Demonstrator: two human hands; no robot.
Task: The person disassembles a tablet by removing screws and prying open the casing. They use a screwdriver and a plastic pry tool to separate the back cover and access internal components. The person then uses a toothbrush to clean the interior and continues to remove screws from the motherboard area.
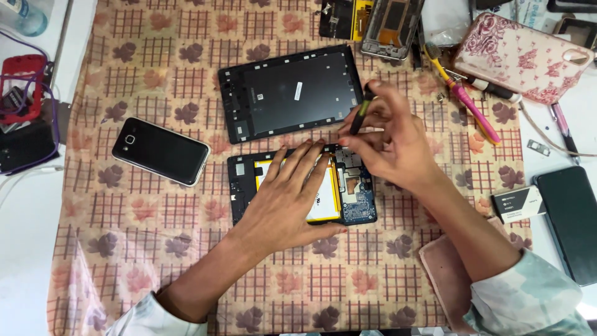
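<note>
pressing flat, fingers spread, left hand (283,199) pins opened tablet (357,199) mid-cloth, over its yellow battery (329,202). right hand (388,143) pinches small screwdriver (360,112) upright at tablet's top edge. risk: tip slips, could gouge the blue board (359,211) or puncture battery; removed back panel (292,93) lies just above.

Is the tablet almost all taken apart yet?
Partly. The back cover is already off and lies apart, above the opened tablet, whose yellow battery and blue circuit board show. In hand now: the left hand presses flat on the battery, while the right hand works a screwdriver at the top edge. Battery and board are not yet out.
</note>
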